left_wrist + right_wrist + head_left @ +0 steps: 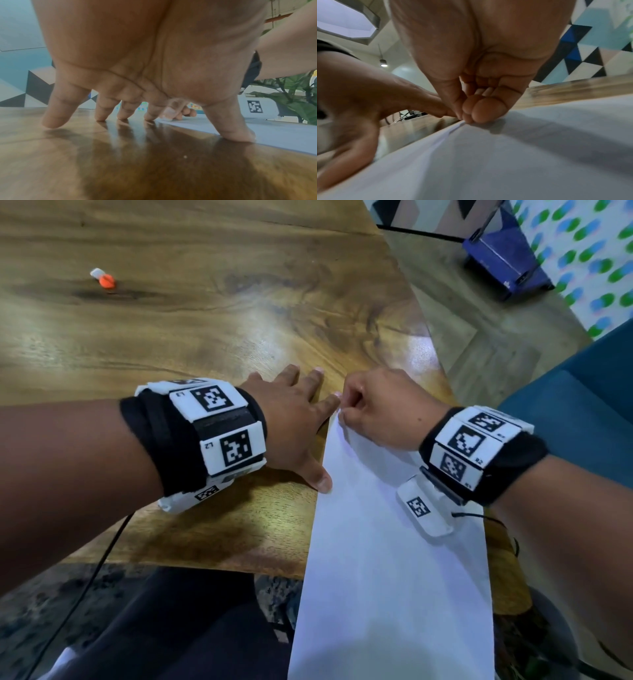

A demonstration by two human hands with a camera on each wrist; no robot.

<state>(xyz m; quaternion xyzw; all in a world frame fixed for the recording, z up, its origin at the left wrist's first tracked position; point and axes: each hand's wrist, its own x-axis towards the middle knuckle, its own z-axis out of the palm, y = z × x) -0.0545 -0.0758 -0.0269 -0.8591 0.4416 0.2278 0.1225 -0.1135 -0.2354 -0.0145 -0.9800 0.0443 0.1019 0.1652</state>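
The paper [394, 577] runs lengthwise away off the table [205, 320], right hand [383, 409] pinching its far corner, left hand [291, 419] splayed alongside

The paper [394, 559], running from the centre to the lower right of the head view, is plain white with a faint bluish cast. The table [205, 320] is glossy brown wood with darker swirling grain. A small object [104, 279] in the upper left is orange and white.

The left wristband [202, 436] and right wristband [479, 453] are black and carry white tiles printed with black square codes.

In the upper right, the box [507, 258] is deep blue. The dotted wall [589, 251] is white with green and blue blots. The chair [582, 412] at the right edge is teal, and the floor [479, 337] is grey-brown wood pattern.

At the right of the right wrist view, the triangle wall [590, 47] mixes blue, black, white and pale teal. The plant [302, 97] at the right edge of the left wrist view is green.
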